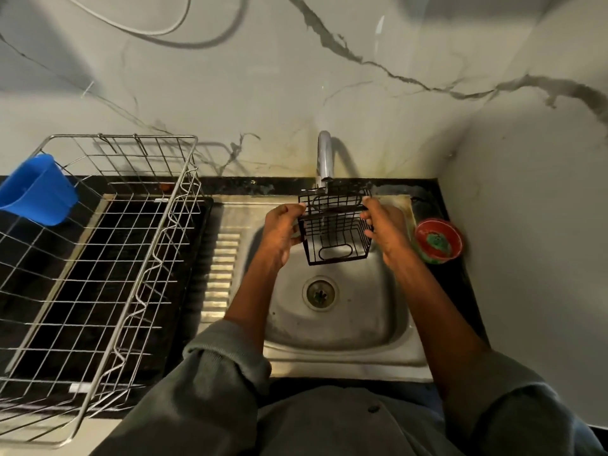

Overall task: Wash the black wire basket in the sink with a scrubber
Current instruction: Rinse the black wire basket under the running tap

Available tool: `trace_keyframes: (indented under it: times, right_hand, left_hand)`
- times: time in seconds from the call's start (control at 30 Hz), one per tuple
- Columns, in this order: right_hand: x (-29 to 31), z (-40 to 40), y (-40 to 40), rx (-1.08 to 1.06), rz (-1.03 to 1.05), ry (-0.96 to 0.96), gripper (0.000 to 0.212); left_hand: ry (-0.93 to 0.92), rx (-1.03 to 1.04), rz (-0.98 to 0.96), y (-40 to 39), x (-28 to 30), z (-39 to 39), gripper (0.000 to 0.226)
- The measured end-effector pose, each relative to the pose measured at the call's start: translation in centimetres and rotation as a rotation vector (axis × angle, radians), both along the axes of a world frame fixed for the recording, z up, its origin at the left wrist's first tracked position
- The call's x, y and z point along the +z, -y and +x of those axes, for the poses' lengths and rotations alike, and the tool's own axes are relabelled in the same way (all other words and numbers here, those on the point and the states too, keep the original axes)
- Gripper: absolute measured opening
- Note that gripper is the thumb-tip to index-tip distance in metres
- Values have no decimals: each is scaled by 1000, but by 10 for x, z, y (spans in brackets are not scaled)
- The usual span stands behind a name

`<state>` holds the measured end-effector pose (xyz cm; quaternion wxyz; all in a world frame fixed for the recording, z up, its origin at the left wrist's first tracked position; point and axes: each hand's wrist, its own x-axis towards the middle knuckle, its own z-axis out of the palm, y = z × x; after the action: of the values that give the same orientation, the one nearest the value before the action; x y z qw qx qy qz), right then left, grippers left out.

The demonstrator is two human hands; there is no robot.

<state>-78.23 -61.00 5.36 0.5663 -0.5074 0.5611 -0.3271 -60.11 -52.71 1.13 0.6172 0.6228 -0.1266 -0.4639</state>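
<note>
I hold the black wire basket (335, 230) over the steel sink (345, 327), right under the tap's spout (324, 159). The basket is tipped so its open side faces me. My left hand (283, 232) grips its left side and my right hand (385, 228) grips its right side. A thin stream of water seems to fall through the basket. A green scrubber (437, 243) lies in a red bowl (455, 240) on the counter to the right of the sink.
A large steel wire dish rack (108, 258) stands on the black counter at the left, with a blue plastic mug (39, 192) hanging on its far left side. The sink drain (319, 293) is below the basket. A marble-patterned wall rises behind and at the right.
</note>
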Motion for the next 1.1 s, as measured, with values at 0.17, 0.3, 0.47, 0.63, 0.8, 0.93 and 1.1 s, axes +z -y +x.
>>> trace_keyframes:
  times: [0.17, 0.3, 0.47, 0.63, 0.8, 0.93, 1.1]
  right_hand:
    - [-6, -10, 6, -106, -5, -22, 34]
    - [-8, -18, 8, -148, 3, -38, 47]
    - [-9, -8, 3, -97, -5, -93, 47]
    - [-9, 8, -8, 2, -11, -114, 36]
    - [-5, 17, -20, 84, 22, -72, 44]
    - [-5, 17, -30, 103, 4, -62, 37]
    - [-10, 15, -42, 126, -17, -70, 29]
  left_hand:
    - [-17, -52, 43, 19, 4, -7, 7]
    - [-30, -79, 58, 22, 2, -16, 9]
    - [-5, -57, 59, 12, 4, -10, 10]
    - [20, 23, 79, -6, 4, 4, 11]
    - [7, 88, 86, -29, 7, 8, 9]
    - [-13, 137, 79, -45, 9, -1, 11]
    - [-90, 194, 80, -58, 4, -16, 41]
